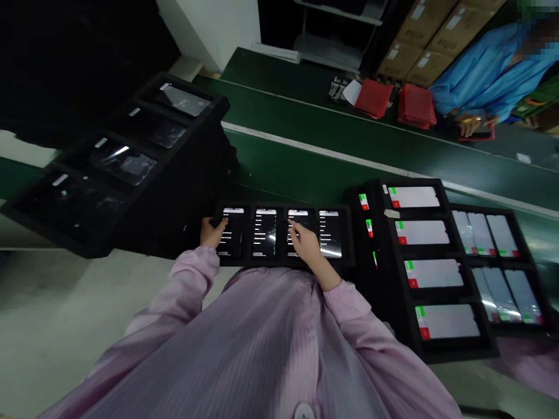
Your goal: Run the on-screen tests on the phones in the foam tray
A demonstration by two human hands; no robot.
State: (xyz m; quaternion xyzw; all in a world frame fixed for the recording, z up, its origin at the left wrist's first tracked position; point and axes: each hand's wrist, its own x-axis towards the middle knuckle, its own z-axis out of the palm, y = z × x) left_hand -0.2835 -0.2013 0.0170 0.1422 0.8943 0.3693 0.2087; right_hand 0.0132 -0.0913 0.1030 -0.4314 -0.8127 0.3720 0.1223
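Observation:
In front of my body lies a black tray (282, 263) with a row of several phones, their lit screens showing dark menus with white text. My left hand (212, 234) grips the tray's left end, its thumb over the edge of the leftmost phone (231, 240). With its index finger stretched out, my right hand (305, 243) touches the screen of the phone (297, 216) second from the right. That hand holds nothing, and its other fingers are loosely curled. Between my hands, another phone (265, 233) shows a similar menu.
Stacked black trays (209, 151) with dark-screened phones stand at left. At right, a tray stack (474, 291) holds phones with white screens and green and red marks, beside another tray (524, 233). Across the green bench (279, 160) are red trays (373, 99), cartons (423, 64) and a person in blue (476, 70).

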